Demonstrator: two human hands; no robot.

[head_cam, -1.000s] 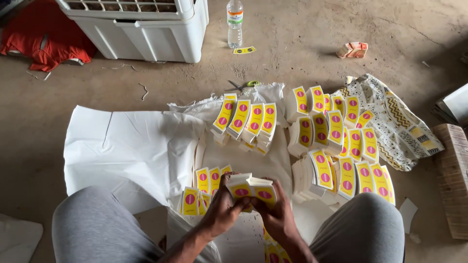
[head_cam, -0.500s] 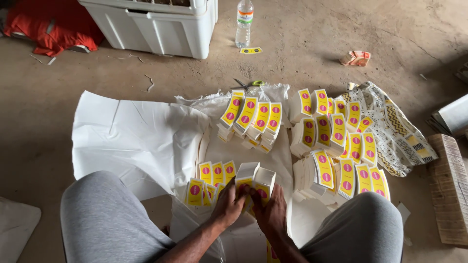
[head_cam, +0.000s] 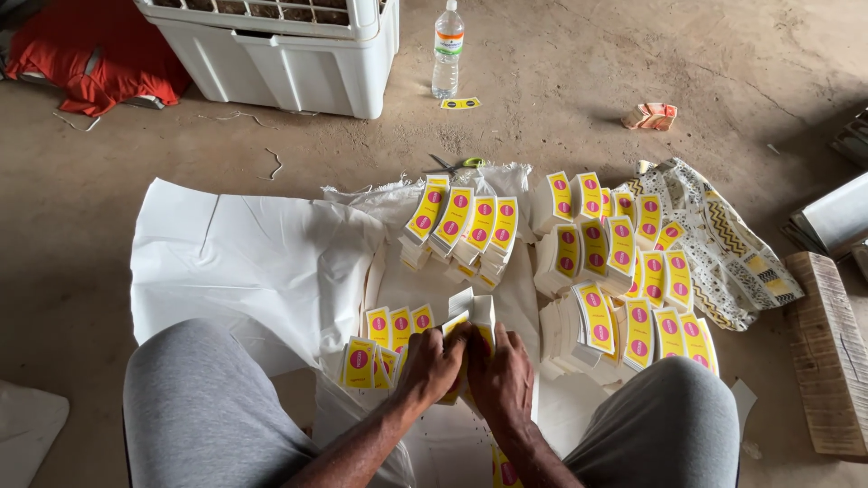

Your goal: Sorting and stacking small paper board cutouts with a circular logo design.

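The fingertips of both hands are hidden behind the stack (head_cam: 476, 318) they hold, and the lower part of that stack is covered by the knuckles, so its thickness cannot be told. A few more labels (head_cam: 503, 468) peek out under the right wrist, cut off by the frame's lower edge. The print on the labels is too small to make out beyond a yellow face with a pink dot.

The left hand (head_cam: 432, 364) and the right hand (head_cam: 500, 380) sit side by side, touching, each grip closed around the stack of white-edged labels between the knees. The stack stands upright, tilted a little away from the person, just above the white sheet (head_cam: 244, 262).

Just left of the hands lies a small fan of labels (head_cam: 387, 336). Ahead of them stands a row of leaning bundles (head_cam: 463, 226), and to the right a larger spread of bundles (head_cam: 624, 280) overlaps a patterned cloth (head_cam: 723, 253). Green-handled scissors (head_cam: 457, 166) lie beyond the sheet.

All of this rests on a bare concrete floor (head_cam: 561, 81). Farther off stand a white cooler (head_cam: 298, 54) and a plastic bottle (head_cam: 447, 50), with a red cloth (head_cam: 90, 63) at the far left and a wooden plank (head_cam: 827, 352) at the right.
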